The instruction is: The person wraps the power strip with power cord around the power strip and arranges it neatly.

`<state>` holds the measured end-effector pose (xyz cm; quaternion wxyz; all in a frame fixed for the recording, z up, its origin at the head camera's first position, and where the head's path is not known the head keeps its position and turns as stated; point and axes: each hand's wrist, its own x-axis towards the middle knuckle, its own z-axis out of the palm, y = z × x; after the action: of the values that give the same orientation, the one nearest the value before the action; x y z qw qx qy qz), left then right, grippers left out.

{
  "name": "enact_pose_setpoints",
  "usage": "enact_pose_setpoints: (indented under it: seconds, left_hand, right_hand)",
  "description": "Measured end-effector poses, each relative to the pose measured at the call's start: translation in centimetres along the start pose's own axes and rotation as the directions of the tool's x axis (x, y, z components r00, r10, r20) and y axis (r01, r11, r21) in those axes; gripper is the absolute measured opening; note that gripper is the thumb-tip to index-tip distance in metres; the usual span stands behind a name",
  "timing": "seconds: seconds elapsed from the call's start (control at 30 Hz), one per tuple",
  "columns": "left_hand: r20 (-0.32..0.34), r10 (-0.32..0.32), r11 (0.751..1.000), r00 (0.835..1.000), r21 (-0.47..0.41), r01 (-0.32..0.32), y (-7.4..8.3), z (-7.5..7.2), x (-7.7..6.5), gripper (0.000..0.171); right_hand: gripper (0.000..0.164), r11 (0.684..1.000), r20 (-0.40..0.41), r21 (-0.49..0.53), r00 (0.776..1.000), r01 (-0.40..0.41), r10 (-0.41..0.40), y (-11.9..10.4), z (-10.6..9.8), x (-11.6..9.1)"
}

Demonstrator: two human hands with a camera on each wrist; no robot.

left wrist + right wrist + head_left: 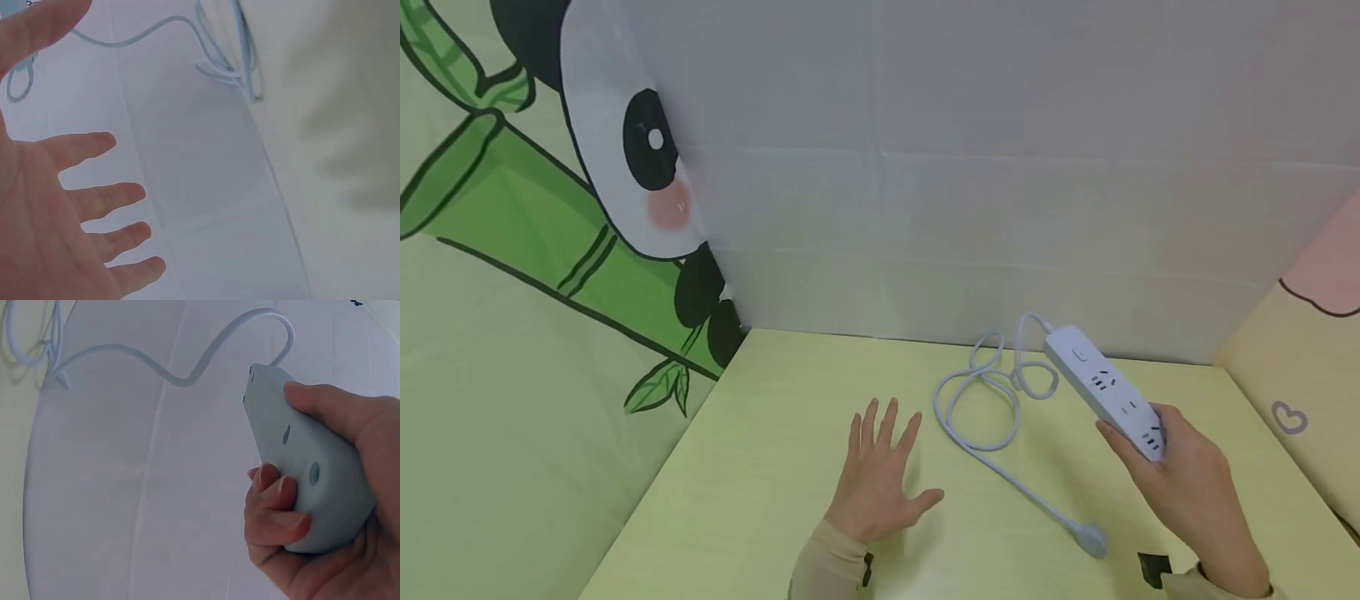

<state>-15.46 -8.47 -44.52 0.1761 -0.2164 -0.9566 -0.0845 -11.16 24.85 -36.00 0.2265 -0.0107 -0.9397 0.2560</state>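
Observation:
A white power strip (1105,392) is gripped at its near end by my right hand (1195,475), raised off the table with its sockets facing up. In the right wrist view the fingers curl round the strip's underside (312,469). Its white cord (977,448) runs from the far end into loose loops on the table, ending in a plug (1090,540) near the front. Left of the cord, my left hand (880,487) hovers with fingers spread and holds nothing. The left wrist view shows its palm (44,219) and part of the cord (144,34).
The pale yellow table (760,467) meets a white wall sheet (962,208) at the back. A printed panda and bamboo sheet (512,375) hangs at the left, a cream and pink one (1292,367) at the right. A small black patch (1152,568) lies near the right wrist.

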Motion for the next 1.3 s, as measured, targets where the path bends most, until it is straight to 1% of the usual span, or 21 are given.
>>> enact_pose_setpoints:
  seconds: [0.2,0.3,0.5,0.63,0.77,0.83,0.97,1.1,1.17,1.27,1.3]
  left_hand:
    - [-0.085,0.047,0.999,0.995,0.018,-0.046,-0.1,-1.3,1.4,0.090]
    - [-0.109,0.064,0.998,0.992,0.014,-0.063,0.2,-1.7,2.0,0.089]
    - [-0.145,0.078,0.995,0.986,-0.053,-0.087,0.8,-2.3,3.0,0.088]
    - [-0.146,0.082,0.989,0.986,-0.107,-0.098,1.1,-2.3,3.2,0.087]
    - [-0.140,0.094,0.978,0.986,-0.170,-0.118,1.2,-2.3,3.4,0.087]
    - [-0.146,0.105,0.969,0.984,-0.210,-0.134,1.3,-2.4,3.6,0.086]
    - [-0.158,0.121,0.940,0.980,-0.298,-0.164,1.5,-2.6,4.1,0.082]
    - [-0.175,0.111,0.913,0.978,-0.370,-0.170,1.4,-2.5,4.3,0.078]
    - [-0.188,0.105,0.899,0.977,-0.402,-0.174,1.3,-2.4,4.4,0.076]
    - [-0.200,0.106,0.866,0.974,-0.463,-0.189,1.0,-2.1,4.4,0.071]
    - [-0.205,0.112,0.850,0.972,-0.487,-0.201,1.0,-1.9,4.4,0.070]
  right_hand:
    - [0.055,0.997,-0.015,0.048,0.998,0.058,-0.058,-1.7,0.3,-0.1]
    - [0.052,0.995,-0.006,0.077,0.998,0.069,-0.069,-2.5,0.3,-0.4]
    - [0.048,0.989,0.002,0.113,0.995,0.099,-0.100,-3.6,0.6,-0.8]
    - [0.046,0.987,0.039,0.123,0.993,0.103,-0.108,-4.1,0.8,-1.3]
    - [0.045,0.983,0.065,0.144,0.990,0.114,-0.124,-4.5,0.6,-1.8]
    - [0.043,0.978,0.059,0.161,0.988,0.134,-0.145,-4.6,0.4,-2.0]
    - [0.041,0.963,0.052,0.204,0.980,0.176,-0.190,-4.8,0.2,-2.2]
    - [0.041,0.951,0.059,0.235,0.974,0.200,-0.219,-4.9,0.4,-2.2]
    - [0.042,0.950,0.072,0.238,0.972,0.201,-0.224,-5.0,0.5,-2.4]
    - [0.042,0.951,0.106,0.243,0.970,0.190,-0.221,-5.1,0.5,-2.7]
    - [0.042,0.951,0.122,0.249,0.968,0.183,-0.218,-5.1,0.5,-2.8]
